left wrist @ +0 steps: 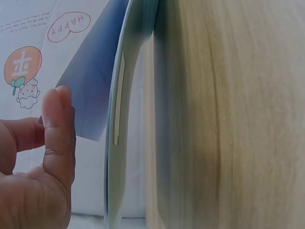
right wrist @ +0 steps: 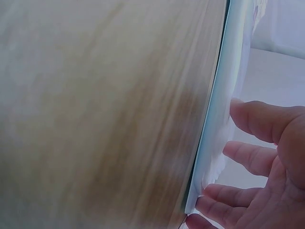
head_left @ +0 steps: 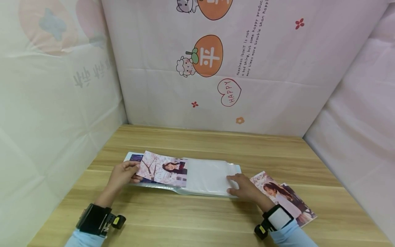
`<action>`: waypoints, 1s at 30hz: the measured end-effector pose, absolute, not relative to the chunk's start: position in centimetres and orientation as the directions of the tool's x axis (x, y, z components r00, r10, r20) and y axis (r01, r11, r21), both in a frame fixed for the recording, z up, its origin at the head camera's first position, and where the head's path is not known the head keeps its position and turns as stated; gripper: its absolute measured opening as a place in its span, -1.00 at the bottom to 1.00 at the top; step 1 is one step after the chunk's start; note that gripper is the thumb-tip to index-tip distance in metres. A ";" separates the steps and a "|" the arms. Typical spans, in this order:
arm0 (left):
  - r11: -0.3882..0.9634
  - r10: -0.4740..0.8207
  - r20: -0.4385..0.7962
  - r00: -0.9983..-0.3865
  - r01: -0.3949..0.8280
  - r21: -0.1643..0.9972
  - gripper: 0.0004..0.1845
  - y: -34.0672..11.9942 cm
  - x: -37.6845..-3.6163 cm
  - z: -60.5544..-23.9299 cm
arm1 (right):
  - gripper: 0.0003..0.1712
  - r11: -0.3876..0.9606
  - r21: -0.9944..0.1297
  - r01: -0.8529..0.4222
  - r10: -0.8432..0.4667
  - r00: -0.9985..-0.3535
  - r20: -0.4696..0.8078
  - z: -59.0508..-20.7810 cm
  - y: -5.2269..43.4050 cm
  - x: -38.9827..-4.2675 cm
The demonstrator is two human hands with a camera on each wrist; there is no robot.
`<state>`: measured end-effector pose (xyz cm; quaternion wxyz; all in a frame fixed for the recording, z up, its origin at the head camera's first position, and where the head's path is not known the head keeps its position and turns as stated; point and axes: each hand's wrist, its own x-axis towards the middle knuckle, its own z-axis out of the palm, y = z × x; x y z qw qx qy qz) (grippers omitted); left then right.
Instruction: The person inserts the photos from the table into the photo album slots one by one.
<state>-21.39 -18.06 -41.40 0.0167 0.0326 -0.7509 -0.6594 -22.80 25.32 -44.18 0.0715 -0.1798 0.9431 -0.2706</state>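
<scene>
An open photo album (head_left: 206, 176) with clear plastic sleeves lies on the wooden table. My left hand (head_left: 122, 173) pinches the left end of a photo (head_left: 162, 168) of a person among pink blossoms, thumb and fingers on either side of it in the left wrist view. That photo slants over the album's left page, its right end at the edge of the whitish sleeve; whether it sits inside cannot be told. With fingers extended, my right hand (head_left: 243, 187) touches the album's right end. The right wrist view shows its fingertips (right wrist: 238, 109) against the album edge.
More photos (head_left: 282, 199) lie overlapping on the table (head_left: 185, 219) right of the album, partly beneath the right forearm. Printed white cloth (head_left: 154, 96) walls the table at the back and both sides.
</scene>
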 end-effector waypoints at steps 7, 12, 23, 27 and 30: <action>0.147 -0.059 -0.042 -0.997 -0.050 0.988 -0.64 -18.0 -21.4 -41.1 | -0.47 0.785 -0.540 -0.305 -0.381 -0.924 -0.033 -43.6 25.0 -22.4; 0.155 -0.066 -0.044 -0.997 -0.054 0.986 -0.66 -17.7 -21.5 -41.0 | -0.47 0.779 -0.539 -0.318 -0.392 -0.920 -0.023 -43.5 25.1 -22.3; 0.143 -0.054 -0.024 -0.998 -0.031 0.989 -0.67 -16.7 -21.9 -41.1 | -0.47 0.784 -0.538 -0.310 -0.388 -0.921 -0.034 -43.3 25.0 -22.2; 0.132 -0.048 -0.039 -0.998 -0.045 0.990 -0.65 -16.4 -22.0 -41.1 | -0.47 0.780 -0.542 -0.312 -0.390 -0.920 -0.032 -43.2 25.0 -22.2; 0.121 -0.040 -0.041 -0.998 -0.045 0.992 -0.65 -16.3 -22.1 -41.2 | -0.47 0.780 -0.543 -0.312 -0.391 -0.920 -0.033 -43.2 25.0 -22.1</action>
